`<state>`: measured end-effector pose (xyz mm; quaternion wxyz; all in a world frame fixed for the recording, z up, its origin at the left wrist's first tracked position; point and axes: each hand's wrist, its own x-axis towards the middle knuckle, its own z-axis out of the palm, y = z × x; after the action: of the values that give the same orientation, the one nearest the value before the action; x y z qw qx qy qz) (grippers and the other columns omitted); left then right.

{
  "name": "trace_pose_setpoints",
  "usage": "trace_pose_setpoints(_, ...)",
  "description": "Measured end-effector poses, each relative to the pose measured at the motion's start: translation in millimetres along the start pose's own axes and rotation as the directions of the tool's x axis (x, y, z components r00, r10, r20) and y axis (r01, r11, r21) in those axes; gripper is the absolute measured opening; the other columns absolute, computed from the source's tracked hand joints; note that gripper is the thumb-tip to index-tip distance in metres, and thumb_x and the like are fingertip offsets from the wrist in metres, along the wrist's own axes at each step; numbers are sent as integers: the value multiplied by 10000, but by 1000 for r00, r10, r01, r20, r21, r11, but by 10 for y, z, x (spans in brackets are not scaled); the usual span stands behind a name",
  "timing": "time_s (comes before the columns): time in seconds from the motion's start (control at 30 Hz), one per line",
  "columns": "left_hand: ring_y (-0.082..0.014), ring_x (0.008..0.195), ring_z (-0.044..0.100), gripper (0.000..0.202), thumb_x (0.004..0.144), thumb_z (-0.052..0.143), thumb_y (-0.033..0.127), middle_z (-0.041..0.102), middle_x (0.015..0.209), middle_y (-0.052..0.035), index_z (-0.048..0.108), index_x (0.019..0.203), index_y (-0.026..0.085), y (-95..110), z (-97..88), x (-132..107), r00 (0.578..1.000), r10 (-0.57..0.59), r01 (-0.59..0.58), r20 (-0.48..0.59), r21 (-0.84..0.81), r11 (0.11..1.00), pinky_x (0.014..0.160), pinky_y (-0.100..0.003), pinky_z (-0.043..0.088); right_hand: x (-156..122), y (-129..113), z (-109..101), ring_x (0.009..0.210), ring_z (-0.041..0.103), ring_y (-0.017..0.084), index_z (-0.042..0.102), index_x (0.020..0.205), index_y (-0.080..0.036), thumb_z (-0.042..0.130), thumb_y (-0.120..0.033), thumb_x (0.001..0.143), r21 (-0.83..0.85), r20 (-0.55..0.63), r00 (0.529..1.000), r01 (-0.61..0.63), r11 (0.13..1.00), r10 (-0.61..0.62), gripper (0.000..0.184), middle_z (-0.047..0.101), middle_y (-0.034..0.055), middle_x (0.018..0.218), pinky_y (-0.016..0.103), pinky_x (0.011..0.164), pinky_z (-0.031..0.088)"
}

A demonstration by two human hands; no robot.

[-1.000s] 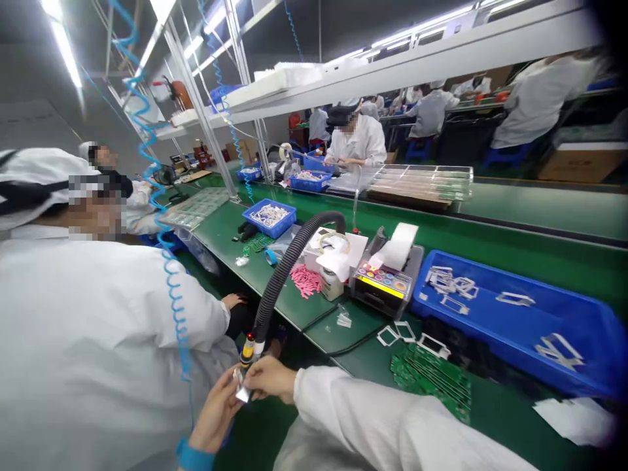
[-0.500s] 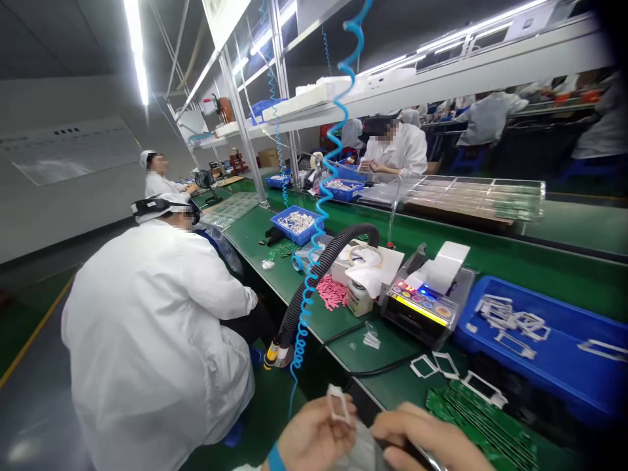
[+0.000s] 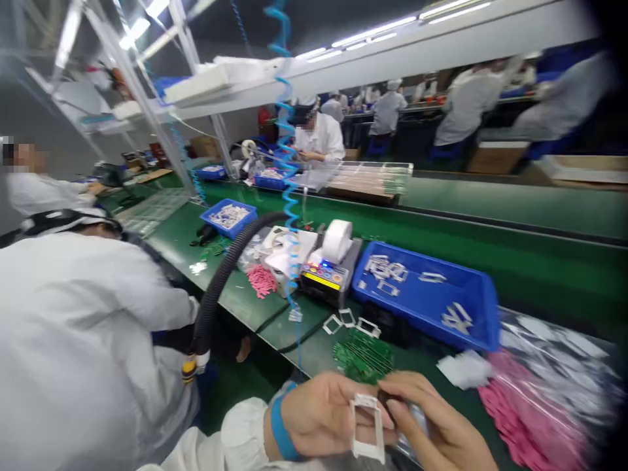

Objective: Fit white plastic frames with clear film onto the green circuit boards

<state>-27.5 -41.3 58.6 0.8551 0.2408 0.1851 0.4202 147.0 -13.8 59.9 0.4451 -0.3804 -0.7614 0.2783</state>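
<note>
Nearest, before the tray [image 3: 417, 297]: left hand [image 3: 318, 412], fingers holding a frame [image 3: 367, 451]; right hand [image 3: 434, 422], fingers narrowed around a dark item [image 3: 385, 400]. Right of the tray: clear bag [image 3: 552, 386] showing pink pieces [image 3: 513, 418]. Tray: loose white frames [image 3: 386, 268]. Left of and beyond it: bin [image 3: 240, 227] of white parts [image 3: 229, 215].

This seems to be an electronics assembly workshop: at five o'clock, flat green circuit boards [image 3: 363, 354] lie on a long green-topped workbench [image 3: 316, 354]; at four o'clock, a blue rectangular plastic tray [image 3: 417, 302] holds thin white frames [image 3: 380, 267]; towards two o'clock, workers in white coats [image 3: 468, 104] sit on blue stools [image 3: 445, 150].
</note>
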Motion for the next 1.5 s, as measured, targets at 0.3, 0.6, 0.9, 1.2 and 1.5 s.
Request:
trace_pose_setpoints(0.3,-324,1150,472,443,612,728,531,450,1265,-137,748,889,187,243,177,-12,998,-37,9,57,427,904,997,-451,349,91,-238,-177,739,551,193,560,799,-252,518,-167,850,-303,-129,979,110,947,-155,107,557,12,716,447,848,419)
trace_pose_setpoints(0.6,-303,1133,472,355,697,701,430,402,1258,-132,723,986,224,267,140,-3,981,1,-90,194,450,888,966,-451,349,133,-277,-172,741,511,171,504,800,-233,496,-126,852,-211,-70,995,54,976,-70,119,523,-12,708,430,841,382)
trace_pose_setpoints(0.9,-275,1120,465,335,720,689,409,429,1220,-123,719,994,218,268,57,3,981,3,-99,195,482,870,932,-399,373,92,-162,-78,766,459,169,443,812,-219,433,-139,890,-138,27,999,28,990,-25,112,477,-1,760,386,774,355)
trace_pose_setpoints(1.2,-334,1236,433,362,701,696,440,483,1309,-133,707,927,157,208,-90,49,991,99,-73,-94,248,966,1044,-448,322,-97,35,-135,731,450,163,394,777,-213,322,-211,941,-189,167,974,-118,975,150,179,455,1,748,317,679,363)
trace_pose_setpoints(1.5,-299,1200,494,316,730,671,398,605,1205,-129,706,891,128,187,-121,95,996,29,-40,-87,-126,991,1070,-470,327,-314,501,-108,812,530,218,549,846,-181,481,-147,858,-523,211,915,-192,830,345,77,577,69,835,393,761,399)
